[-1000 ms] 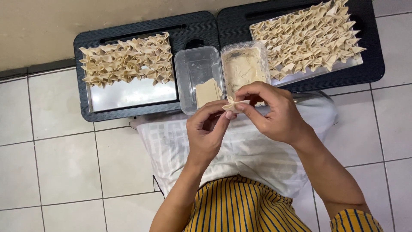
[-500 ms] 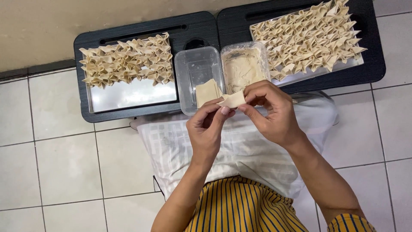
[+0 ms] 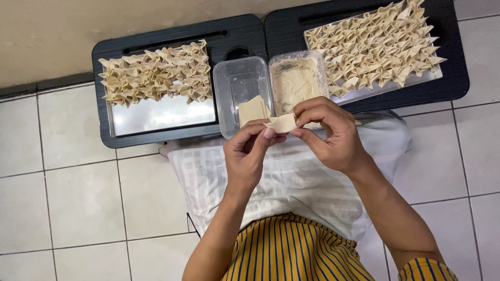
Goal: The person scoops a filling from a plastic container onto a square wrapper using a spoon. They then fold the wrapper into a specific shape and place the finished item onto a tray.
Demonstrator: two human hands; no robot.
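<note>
Left hand (image 3: 249, 151), right hand (image 3: 325, 132), pinching folded wrapper (image 3: 281, 124)

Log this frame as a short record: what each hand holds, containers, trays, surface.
left hand: pinches one end of the folded wrapper
right hand: pinches the other end
left tub: clear, holds flat wrapper squares
right tub: pale filling
left tray: folded pieces along the far half, near half bare
right tray: nearly covered in folded pieces
lap: white cloth
floor: pale tiles
</note>
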